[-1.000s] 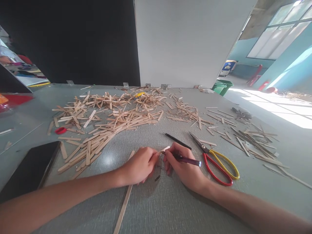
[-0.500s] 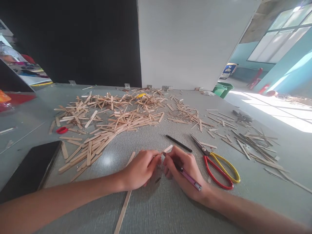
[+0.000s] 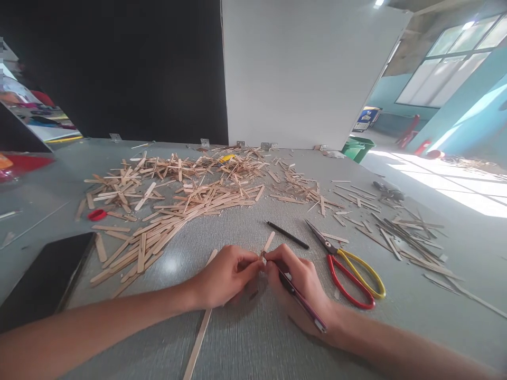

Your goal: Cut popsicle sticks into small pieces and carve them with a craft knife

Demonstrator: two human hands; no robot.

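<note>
My left hand (image 3: 227,275) is closed in a pinch, its thumb and forefinger on the lower end of a short piece of popsicle stick (image 3: 269,241) that points up and away. Fingertips of my right hand (image 3: 299,282) meet it there. A slim purple and black utility knife (image 3: 304,305) lies in the right hand's grip, its metal end toward the wrist; its blade is hidden by the fingers. Under my left wrist runs a long popsicle stick (image 3: 198,343). Just beyond the right hand are a black pen-like stick (image 3: 287,234) and scissors (image 3: 331,249) with red and yellow handles.
A heap of popsicle sticks (image 3: 198,203) spreads across the table (image 3: 237,348). Thin split strips (image 3: 412,237) lie to the right. At left are a black phone (image 3: 47,274) and a red ring (image 3: 97,215). Black and white panels (image 3: 301,74) stand behind.
The short stick piece has turned from slanting right to more upright between my fingers. The knife has rolled and tilted a little in my right hand. The view has shifted slightly.
</note>
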